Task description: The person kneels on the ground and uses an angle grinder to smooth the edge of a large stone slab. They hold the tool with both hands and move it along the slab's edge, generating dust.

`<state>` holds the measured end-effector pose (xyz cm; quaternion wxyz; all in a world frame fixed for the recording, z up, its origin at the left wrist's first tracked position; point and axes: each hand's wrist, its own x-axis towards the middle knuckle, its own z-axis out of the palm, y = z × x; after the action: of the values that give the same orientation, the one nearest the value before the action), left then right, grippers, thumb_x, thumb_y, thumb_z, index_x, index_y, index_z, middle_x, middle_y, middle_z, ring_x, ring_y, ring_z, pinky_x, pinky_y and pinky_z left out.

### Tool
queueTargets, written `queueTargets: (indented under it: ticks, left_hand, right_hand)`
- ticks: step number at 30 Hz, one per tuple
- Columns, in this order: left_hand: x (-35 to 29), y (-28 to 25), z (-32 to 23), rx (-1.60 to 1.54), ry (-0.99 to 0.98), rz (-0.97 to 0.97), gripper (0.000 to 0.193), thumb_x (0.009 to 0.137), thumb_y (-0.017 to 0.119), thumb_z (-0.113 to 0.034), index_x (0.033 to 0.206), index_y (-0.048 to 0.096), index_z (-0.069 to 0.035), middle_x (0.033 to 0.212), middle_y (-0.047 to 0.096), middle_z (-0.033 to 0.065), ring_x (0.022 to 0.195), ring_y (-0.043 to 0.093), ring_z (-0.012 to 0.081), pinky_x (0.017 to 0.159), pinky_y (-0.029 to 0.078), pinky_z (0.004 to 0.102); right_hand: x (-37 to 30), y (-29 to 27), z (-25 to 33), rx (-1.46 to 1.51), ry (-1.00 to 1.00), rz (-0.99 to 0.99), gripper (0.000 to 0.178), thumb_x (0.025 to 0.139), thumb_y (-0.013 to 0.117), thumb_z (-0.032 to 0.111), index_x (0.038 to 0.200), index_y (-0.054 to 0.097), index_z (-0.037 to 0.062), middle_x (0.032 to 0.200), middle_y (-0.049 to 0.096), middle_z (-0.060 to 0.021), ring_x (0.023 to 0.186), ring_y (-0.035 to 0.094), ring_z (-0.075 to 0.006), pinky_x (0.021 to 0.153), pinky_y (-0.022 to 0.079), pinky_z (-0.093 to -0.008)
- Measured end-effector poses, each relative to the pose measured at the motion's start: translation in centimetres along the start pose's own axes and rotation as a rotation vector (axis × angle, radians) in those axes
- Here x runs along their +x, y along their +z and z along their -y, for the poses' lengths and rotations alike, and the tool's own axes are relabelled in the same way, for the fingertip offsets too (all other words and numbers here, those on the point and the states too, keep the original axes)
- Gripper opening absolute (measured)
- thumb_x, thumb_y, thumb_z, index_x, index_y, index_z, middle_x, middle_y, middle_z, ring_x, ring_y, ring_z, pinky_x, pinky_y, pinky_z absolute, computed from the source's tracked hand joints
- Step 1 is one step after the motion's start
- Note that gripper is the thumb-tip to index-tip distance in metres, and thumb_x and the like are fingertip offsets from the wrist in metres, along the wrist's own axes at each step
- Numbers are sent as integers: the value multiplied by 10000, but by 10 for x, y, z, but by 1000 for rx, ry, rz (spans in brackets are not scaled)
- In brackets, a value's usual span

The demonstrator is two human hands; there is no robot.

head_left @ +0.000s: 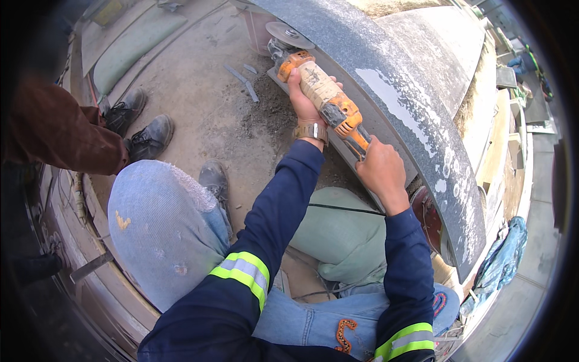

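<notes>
An orange and black angle grinder (329,96), its body wrapped in worn tan tape, is held in both my hands. My left hand (304,102), with a watch at the wrist, supports the body from below. Around the rear handle my right hand (383,171) is closed. The grinder's disc (290,36) lies at the near edge of a large grey stone slab (404,102) with white patches; I cannot tell whether it touches. A cable hangs from the tool's back end.
Another person stands at the left in brown trousers and dark shoes (151,137). Thin offcut strips (244,81) and grey dust lie on the ground. A pale green sack (344,232) is under my arms. A red bucket (425,217) sits below the slab; blue plastic sheeting (497,262) lies right.
</notes>
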<state>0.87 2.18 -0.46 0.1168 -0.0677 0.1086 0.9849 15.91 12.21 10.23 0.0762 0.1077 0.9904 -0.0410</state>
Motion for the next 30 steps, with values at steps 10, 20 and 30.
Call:
queueTargets:
  ticks: [10,20,30]
  left_hand:
    - [-6,2,0,4,-20,-29,661,907,479,-701,1177,562,-104,887,671,191,747,709,337,580,604,447]
    - [-9,2,4,-6,-17,-18,658,900,492,-709,1175,566,-115,872,669,187,743,707,333,595,604,449]
    - [-16,4,5,-4,-27,-21,664,900,504,-698,1215,539,-114,873,662,182,736,706,325,596,597,439]
  right_hand:
    - [-5,-4,0,0,20,32,293,788,706,124,1042,641,-8,843,716,-243,822,714,-426,739,582,-510]
    - [-10,-3,-4,-16,18,15,301,786,721,134,1039,640,-9,836,716,-241,810,715,-424,730,584,-507]
    - [-16,-6,-5,-7,21,15,292,784,721,133,1030,642,-4,838,715,-240,807,714,-426,723,582,-506]
